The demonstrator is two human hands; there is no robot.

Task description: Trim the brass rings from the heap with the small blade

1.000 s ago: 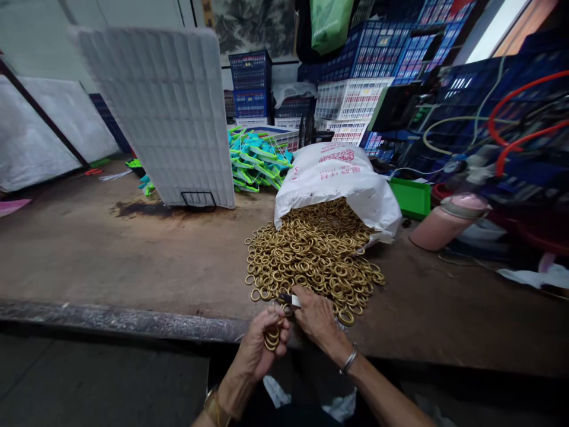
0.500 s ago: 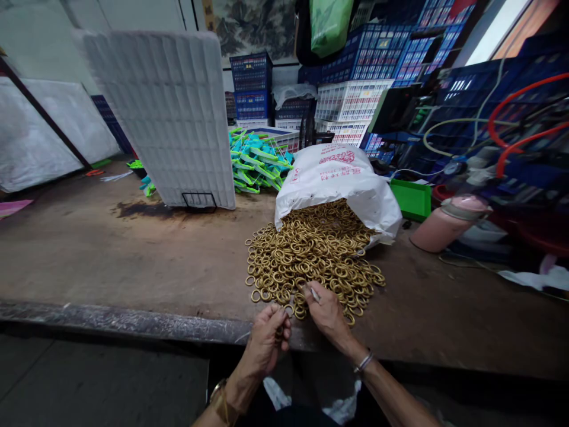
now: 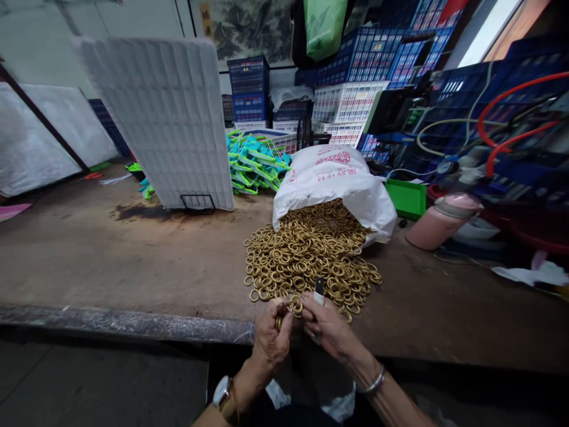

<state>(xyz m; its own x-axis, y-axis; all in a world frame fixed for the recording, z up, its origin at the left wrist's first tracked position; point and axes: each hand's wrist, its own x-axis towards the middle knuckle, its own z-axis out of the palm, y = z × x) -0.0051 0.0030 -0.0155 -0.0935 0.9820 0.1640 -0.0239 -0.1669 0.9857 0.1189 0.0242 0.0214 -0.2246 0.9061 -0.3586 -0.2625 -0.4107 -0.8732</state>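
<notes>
Nearest my viewpoint, the left wrist bears a watch, the right a metal bracelet. The left hand is curled closed around some brass-coloured rings, their number hidden from me. The right hand clasps a slim dark-and-white tool, dark end pointing away, its fingertips at a small cluster of rings between the hands; whether these are linked I cannot tell. I judge the step in hand to be fingertip handling of rings passed between both hands; the next move, as I read it, calls for a steady left grip and a careful right pinch. Just beyond, the ring pile spreads over the table from an open white sack. Farther back stand a pale upright panel and stacked crates.
</notes>
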